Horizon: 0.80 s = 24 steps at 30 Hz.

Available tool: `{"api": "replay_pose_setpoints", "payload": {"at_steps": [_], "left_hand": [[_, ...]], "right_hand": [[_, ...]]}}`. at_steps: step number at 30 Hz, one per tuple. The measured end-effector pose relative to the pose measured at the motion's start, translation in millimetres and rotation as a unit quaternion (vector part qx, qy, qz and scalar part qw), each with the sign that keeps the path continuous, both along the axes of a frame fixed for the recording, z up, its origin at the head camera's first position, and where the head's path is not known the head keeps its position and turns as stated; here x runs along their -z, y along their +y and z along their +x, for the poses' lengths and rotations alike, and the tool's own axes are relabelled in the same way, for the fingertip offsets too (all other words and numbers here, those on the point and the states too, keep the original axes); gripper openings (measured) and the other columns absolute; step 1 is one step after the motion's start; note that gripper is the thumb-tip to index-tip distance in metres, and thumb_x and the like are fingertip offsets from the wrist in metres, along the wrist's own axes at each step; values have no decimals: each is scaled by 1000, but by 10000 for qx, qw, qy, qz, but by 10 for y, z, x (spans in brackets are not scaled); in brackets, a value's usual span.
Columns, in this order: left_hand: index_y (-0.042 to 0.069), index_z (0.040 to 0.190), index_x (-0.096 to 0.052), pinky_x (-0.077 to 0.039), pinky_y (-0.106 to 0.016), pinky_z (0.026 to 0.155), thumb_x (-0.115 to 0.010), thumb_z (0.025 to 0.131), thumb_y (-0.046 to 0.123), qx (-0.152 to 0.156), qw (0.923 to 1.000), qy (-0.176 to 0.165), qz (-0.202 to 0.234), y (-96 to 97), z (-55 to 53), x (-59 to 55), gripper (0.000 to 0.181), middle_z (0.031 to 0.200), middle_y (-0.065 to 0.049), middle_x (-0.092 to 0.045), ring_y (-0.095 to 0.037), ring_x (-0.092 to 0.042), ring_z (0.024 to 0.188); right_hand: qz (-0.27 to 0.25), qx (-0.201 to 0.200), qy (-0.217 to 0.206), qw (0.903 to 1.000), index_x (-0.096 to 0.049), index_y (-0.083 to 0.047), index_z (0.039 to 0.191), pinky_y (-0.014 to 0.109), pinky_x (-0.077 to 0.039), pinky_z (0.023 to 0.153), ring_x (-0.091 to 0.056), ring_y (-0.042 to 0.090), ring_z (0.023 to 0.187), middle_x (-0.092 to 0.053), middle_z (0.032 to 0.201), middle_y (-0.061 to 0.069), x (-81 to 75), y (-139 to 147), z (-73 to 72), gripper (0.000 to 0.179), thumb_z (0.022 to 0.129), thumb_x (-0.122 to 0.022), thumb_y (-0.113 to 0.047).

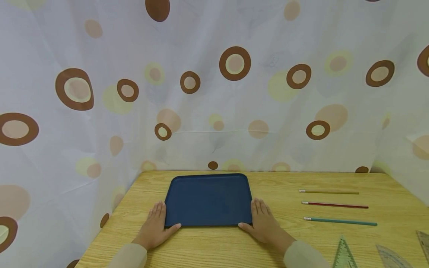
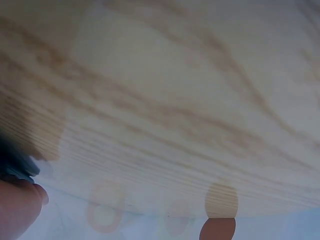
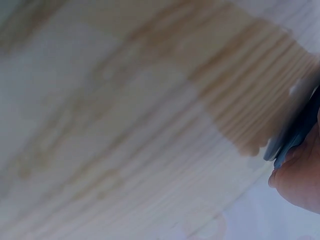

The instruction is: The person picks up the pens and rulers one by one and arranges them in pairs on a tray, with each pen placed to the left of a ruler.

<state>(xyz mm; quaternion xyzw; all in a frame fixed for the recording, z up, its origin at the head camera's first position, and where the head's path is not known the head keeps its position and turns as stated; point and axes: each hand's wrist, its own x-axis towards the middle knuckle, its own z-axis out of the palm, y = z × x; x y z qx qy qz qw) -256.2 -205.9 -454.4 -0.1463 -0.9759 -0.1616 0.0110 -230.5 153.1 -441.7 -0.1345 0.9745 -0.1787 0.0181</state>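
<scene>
A dark blue rectangular tray (image 1: 208,201) lies flat near the far middle of the wooden table. My left hand (image 1: 155,227) touches its left side with straight fingers, the thumb stretched along the near edge. On the opposite side, my right hand (image 1: 264,223) rests against the tray in the same way, fingers straight and thumb at the near right corner. The left wrist view catches only a bit of the left hand (image 2: 19,207) by the tray's dark edge (image 2: 17,165). In the right wrist view, part of the right hand (image 3: 300,177) meets the tray edge (image 3: 297,132).
Right of the tray lie a yellowish pencil (image 1: 330,192), a red pencil (image 1: 336,204) and a green pencil (image 1: 342,221). Nearer the front right are a green set square (image 1: 343,255), a clear protractor (image 1: 392,257) and another clear piece (image 1: 425,240), partly cut off. A patterned curtain (image 1: 214,111) stands behind.
</scene>
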Motion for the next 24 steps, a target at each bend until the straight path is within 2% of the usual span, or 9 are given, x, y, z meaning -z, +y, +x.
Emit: {"api": "replay_pose_setpoints", "payload": {"at_steps": [10, 24], "left_hand": [[-13, 142, -17, -11, -56, 114, -46, 88, 62, 25, 9999, -98, -33, 50, 25, -38, 97, 150, -31, -12, -44, -8, 141], [-13, 142, -17, -12, -57, 113, -46, 87, 62, 31, 10000, -36, 33, 91, 21, -4, 97, 151, -31, -11, -43, -9, 141]], "right_hand": [[-18, 5, -31, 10000, -22, 18, 139, 60, -14, 111, -13, 50, 137, -17, 146, 37, -33, 27, 37, 88, 90, -51, -51], [34, -4, -27, 10000, -22, 17, 139, 61, -14, 110, -13, 51, 137, -16, 147, 37, -21, 78, 45, 90, 90, -48, -53]]}}
